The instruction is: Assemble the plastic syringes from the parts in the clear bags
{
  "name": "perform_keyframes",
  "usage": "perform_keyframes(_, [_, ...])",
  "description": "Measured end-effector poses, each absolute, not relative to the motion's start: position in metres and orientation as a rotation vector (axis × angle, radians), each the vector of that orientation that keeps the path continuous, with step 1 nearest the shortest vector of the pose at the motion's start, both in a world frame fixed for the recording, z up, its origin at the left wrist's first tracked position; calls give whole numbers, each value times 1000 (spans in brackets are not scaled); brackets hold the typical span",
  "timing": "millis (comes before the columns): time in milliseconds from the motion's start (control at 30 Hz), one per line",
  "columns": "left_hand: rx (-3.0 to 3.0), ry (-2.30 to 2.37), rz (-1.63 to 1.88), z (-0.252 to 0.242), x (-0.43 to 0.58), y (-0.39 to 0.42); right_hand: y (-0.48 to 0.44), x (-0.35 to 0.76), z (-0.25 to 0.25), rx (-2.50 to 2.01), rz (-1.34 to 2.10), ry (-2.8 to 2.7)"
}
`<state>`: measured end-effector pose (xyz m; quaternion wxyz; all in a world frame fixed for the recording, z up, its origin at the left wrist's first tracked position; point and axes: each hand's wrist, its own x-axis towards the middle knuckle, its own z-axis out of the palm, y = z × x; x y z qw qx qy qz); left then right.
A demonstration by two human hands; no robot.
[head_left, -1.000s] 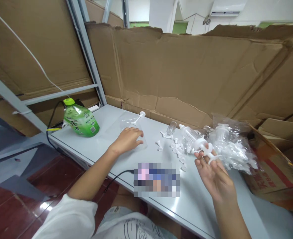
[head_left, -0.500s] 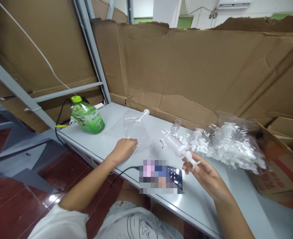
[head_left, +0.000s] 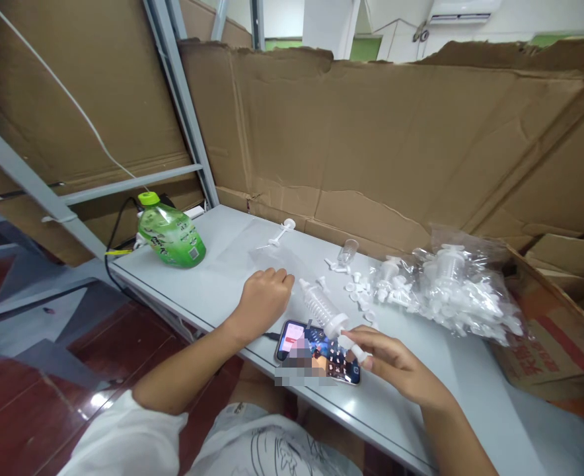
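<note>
My right hand (head_left: 396,360) grips the white plunger end of a clear, ribbed plastic syringe (head_left: 322,307). The barrel slants up and left, its narrow tip near my left hand, over the far edge of a phone (head_left: 292,337). Closed, with the knuckles up, my left hand (head_left: 265,301) is just left of that tip; whatever its fingers hold is hidden. Behind it a thin clear plastic bag (head_left: 272,256) lies flat, with a white plunger (head_left: 283,231) on it. Small white plastic parts (head_left: 359,287) and a clear barrel (head_left: 348,251) lie beyond the syringe.
Clear bags of white parts (head_left: 465,291) sit on the right of the table (head_left: 197,291), beside a cardboard box (head_left: 544,344). A green bottle (head_left: 173,231) stands at the left. Cardboard sheeting (head_left: 371,145) walls the back. A cable runs to the phone.
My right hand has brought the syringe left and toward me, over the phone. My left hand has moved slightly right, closer to the syringe's tip. The view has shifted a little.
</note>
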<state>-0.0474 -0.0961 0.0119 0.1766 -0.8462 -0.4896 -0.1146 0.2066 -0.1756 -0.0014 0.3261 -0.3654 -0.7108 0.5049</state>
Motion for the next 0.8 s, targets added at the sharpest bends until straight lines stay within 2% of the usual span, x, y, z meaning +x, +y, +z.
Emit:
perform_keyframes(267, [-2288,-1475,-390,23,-38,-89,-178,211,0,-912,1231,-2045])
perform_keyframes(600, [-2490,-1141,-414,28,-28,-123,-179,203,6,-973,1117,-2126])
perform_keyframes(800, [-2591,-928,-452,27,-15,-127,-180,204,7,-1049,931,-2166])
